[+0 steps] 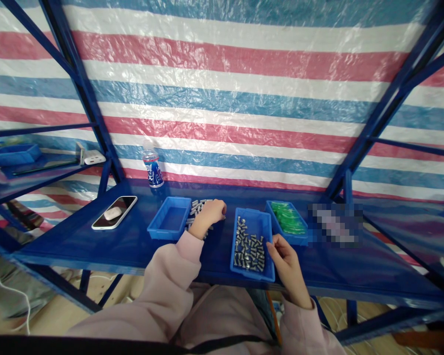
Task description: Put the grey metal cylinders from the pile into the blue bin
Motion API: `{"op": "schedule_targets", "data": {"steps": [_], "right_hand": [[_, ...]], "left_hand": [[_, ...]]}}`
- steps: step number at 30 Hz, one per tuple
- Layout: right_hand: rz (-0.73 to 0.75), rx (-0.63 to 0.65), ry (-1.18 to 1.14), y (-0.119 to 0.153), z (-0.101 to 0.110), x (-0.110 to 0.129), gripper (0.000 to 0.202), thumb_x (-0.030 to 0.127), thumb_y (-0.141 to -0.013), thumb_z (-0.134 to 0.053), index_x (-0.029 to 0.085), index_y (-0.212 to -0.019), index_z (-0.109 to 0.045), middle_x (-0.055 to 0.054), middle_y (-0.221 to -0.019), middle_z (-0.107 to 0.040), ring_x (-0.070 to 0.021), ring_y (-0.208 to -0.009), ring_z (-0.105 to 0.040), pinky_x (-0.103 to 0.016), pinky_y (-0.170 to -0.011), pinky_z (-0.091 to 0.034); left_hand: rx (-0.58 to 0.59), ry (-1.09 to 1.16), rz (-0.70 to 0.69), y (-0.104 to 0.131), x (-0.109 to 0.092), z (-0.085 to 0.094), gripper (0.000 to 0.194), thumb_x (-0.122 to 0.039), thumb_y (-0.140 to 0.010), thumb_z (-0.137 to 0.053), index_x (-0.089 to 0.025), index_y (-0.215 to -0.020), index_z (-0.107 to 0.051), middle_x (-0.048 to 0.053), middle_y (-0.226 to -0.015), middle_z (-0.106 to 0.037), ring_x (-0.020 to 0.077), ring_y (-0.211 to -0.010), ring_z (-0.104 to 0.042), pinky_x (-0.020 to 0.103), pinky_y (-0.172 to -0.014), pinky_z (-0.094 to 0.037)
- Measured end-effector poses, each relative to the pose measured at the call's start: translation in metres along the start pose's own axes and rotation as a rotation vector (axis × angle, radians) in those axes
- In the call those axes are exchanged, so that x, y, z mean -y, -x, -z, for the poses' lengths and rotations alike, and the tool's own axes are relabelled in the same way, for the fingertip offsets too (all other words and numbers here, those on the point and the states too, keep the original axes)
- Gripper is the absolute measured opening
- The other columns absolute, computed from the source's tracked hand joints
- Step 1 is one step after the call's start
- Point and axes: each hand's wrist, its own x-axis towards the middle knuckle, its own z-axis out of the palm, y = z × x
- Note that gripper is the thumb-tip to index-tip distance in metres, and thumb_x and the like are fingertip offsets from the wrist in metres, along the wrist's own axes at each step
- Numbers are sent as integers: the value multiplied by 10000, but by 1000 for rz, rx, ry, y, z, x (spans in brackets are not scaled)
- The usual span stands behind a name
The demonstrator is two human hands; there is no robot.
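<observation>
My left hand (213,213) is beside and partly over a loose pile of small silvery metal cylinders (196,208) on the table. Its fingers curl downward in a closed shape, and whatever may be between the fingertips is hidden. Close to my body, a blue plastic bin (253,219) holds many small metal screws (249,254), heaped mostly toward its near end. The thumb and forefinger of my right hand (284,257) close on the right rim of this bin. Left of the pile stands another blue bin (169,231) with nothing visible inside.
Behind my right hand, a blue bin (299,240) contains green plastic-looking packets (288,218). A phone (124,209) with a white earbud case (113,213) on it lies at left. A bottle (153,170) stands near the striped sheet (222,108). Blue frame posts (377,116) flank the table.
</observation>
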Motion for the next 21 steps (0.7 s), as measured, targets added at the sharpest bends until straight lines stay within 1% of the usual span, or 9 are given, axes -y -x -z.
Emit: {"op": "schedule_targets", "data": {"steps": [3, 6, 9, 12, 16, 19, 21], "right_hand": [[6, -8, 8, 0, 0, 0, 333, 473, -804, -603, 215, -682, -432, 37, -637, -398, -129, -587, -374, -245, -543, -320], [-5, -6, -6, -2, 1, -3, 328, 471, -799, -606, 212, -686, -438, 37, -639, -406, -128, -589, -385, -239, -541, -325], [-54, -1, -15, -6, 1, -9, 316, 459, -806, -596, 210, -688, -440, 40, -634, -406, -123, -584, -385, -233, -532, -323], [-99, -4, 3, -10, 2, -13, 323, 450, -811, -583, 208, -662, -431, 46, -612, -380, -116, -563, -359, -229, -511, -304], [-105, 9, 23, -13, 3, -14, 336, 454, -813, -573, 208, -651, -410, 53, -608, -342, -110, -556, -329, -228, -504, -284], [-107, 31, 30, -14, 3, -12, 341, 459, -818, -565, 210, -656, -399, 55, -614, -332, -109, -559, -324, -227, -505, -282], [-113, 47, 35, -13, 2, -11, 338, 460, -823, -559, 211, -661, -396, 57, -614, -331, -109, -556, -322, -226, -503, -281]], "left_hand": [[-8, 6, -3, 0, 0, 0, 148, -216, -723, -654, -211, -868, -681, 47, -889, -675, 203, -858, -645, 260, -762, -463], [-31, 8, -9, 0, 0, 0, 182, -210, -730, -653, -209, -912, -668, 53, -934, -667, 211, -913, -632, 268, -801, -456], [-49, 11, -31, 0, 0, 0, 221, -185, -734, -647, -211, -952, -666, 57, -998, -660, 212, -977, -614, 267, -853, -438], [-34, 26, -61, 0, 0, -1, 249, -165, -737, -634, -228, -973, -674, 43, -1029, -668, 198, -983, -614, 253, -863, -434], [6, 49, -89, -2, 1, -3, 220, -127, -735, -605, -234, -899, -706, 22, -936, -698, 167, -892, -638, 218, -802, -450], [23, 60, -88, -3, 0, -3, 187, -119, -723, -602, -215, -830, -721, 31, -844, -708, 163, -797, -649, 217, -737, -462], [27, 68, -86, -3, -2, -2, 174, -119, -715, -606, -205, -806, -726, 38, -818, -711, 163, -770, -651, 216, -715, -463]]}}
